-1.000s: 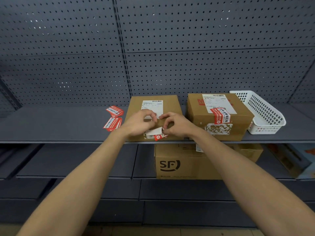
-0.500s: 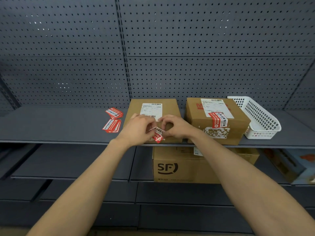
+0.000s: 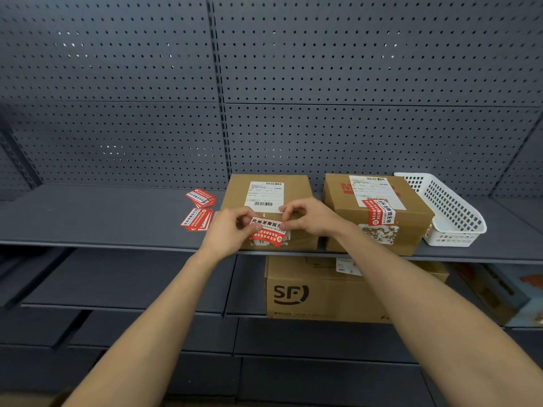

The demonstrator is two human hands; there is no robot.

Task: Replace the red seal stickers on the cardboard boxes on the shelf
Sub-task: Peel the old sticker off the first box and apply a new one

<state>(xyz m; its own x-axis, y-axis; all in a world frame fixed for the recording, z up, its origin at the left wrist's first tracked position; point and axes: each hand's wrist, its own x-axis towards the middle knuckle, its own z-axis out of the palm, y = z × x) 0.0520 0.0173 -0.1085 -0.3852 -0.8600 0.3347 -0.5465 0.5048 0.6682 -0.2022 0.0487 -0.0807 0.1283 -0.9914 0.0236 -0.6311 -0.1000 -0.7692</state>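
Observation:
Two cardboard boxes stand side by side on the grey shelf [image 3: 102,221]. Over the front top edge of the left box [image 3: 296,186], my left hand [image 3: 229,230] and my right hand [image 3: 311,217] each pinch an upper corner of a red and white seal sticker [image 3: 266,232], which hangs flat with its printed face toward me. The right box [image 3: 411,227] carries a red seal sticker [image 3: 379,211] folded over its front top edge, above a torn white patch. Several spare red stickers [image 3: 198,211] lie on the shelf left of the left box.
A white plastic basket [image 3: 449,207] stands at the right end of the shelf, touching the right box. A larger box marked SF [image 3: 317,292] sits on the shelf below. Dark pegboard [image 3: 264,83] backs the shelves.
The sticker was crumpled and partly on its white backing between my fingers; now it is spread flat, printed side out, held by both hands at the box's front edge.

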